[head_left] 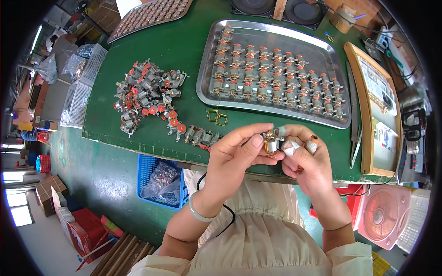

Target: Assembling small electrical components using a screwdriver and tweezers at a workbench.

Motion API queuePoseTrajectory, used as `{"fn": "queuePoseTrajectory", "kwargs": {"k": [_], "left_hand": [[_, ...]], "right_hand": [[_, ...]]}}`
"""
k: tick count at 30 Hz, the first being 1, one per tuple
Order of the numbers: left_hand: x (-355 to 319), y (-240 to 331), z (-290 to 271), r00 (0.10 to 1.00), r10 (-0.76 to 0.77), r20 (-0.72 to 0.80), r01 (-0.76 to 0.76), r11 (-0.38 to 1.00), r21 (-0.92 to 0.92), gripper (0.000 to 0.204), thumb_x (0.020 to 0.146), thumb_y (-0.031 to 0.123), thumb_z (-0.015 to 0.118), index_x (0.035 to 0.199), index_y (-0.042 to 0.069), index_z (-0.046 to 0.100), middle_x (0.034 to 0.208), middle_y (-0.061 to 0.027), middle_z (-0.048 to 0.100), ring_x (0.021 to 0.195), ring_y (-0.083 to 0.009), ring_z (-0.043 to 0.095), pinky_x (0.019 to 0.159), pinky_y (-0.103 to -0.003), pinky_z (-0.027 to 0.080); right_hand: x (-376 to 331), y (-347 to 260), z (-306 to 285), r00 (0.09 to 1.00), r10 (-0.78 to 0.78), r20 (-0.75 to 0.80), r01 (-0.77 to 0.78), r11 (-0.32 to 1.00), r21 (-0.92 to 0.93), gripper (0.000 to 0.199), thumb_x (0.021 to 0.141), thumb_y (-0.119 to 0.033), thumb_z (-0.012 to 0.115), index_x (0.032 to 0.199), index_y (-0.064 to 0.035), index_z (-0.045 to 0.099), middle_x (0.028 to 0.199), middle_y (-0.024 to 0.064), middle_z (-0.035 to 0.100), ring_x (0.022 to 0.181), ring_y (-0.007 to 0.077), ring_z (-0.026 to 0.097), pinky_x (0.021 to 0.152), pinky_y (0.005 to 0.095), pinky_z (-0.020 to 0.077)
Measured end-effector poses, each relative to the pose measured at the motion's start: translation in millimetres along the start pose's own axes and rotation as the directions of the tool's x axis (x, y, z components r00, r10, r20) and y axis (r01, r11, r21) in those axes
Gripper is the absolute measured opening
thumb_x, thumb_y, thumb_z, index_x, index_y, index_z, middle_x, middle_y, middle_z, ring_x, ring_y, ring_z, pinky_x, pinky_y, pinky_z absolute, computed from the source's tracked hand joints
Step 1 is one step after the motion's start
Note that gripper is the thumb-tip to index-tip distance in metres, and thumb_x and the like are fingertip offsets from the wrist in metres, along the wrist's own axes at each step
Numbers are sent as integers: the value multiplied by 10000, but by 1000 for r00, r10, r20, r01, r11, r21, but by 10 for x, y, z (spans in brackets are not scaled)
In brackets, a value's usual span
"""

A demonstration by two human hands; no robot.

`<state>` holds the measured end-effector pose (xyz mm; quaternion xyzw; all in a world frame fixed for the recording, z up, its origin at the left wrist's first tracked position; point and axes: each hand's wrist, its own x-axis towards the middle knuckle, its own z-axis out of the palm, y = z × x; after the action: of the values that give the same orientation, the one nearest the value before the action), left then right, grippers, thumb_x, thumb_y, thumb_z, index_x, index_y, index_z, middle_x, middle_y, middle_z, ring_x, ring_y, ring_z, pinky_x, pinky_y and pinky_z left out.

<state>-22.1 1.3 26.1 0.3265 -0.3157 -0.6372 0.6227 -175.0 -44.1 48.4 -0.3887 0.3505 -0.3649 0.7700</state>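
Above the table's near edge, my two hands meet around a small silver cylindrical component with a brass-coloured frame (pixel 271 145). My left hand (pixel 237 154) pinches it between thumb and fingers. From the other side, my right hand (pixel 306 154) closes on it, with white wrapping at the thumb tip. A short stub with a dark orange end (pixel 312 144) pokes up between the right fingers; its kind is unclear. Left of my hands, similar components with red tops lie in a heap (pixel 145 92), trailing into a row (pixel 200 137). Two brass-coloured square frames (pixel 217 117) lie between heap and tray.
A metal tray (pixel 276 106) carries rows of these components; a second filled tray (pixel 152 18) sits at the far left. Long tweezers (pixel 357 145) lie beside a wooden-framed board (pixel 366 110) on the right. Below the table are a blue crate (pixel 149 184) and a pink fan (pixel 383 215).
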Motion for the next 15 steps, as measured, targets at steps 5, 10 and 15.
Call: {"fn": "queuePoseTrajectory", "kwargs": {"k": [5,10,15], "left_hand": [[6,11,43,998,-55,-7,54,998,-20,303,914,161,448,1149,-26,491,944,-119,601,814,-199,628,724,-294,536],[3,13,54,998,-60,21,61,998,-29,306,912,158,453,1155,-26,488,963,-120,596,834,-196,624,727,-293,535],[3,22,77,998,-46,43,48,997,-58,323,898,112,474,1186,-33,464,975,-126,594,871,-210,619,744,-289,532]], "right_hand": [[63,95,-23,991,-130,-26,132,981,139,205,815,-83,591,975,25,523,655,-7,503,493,24,370,397,182,294],[70,95,-6,978,-204,-44,208,971,122,159,818,-75,589,934,23,542,627,-6,494,488,32,374,396,192,302],[37,87,-44,975,-201,-91,213,966,148,143,813,-71,588,914,23,547,596,-10,458,485,40,376,399,204,305]]}}
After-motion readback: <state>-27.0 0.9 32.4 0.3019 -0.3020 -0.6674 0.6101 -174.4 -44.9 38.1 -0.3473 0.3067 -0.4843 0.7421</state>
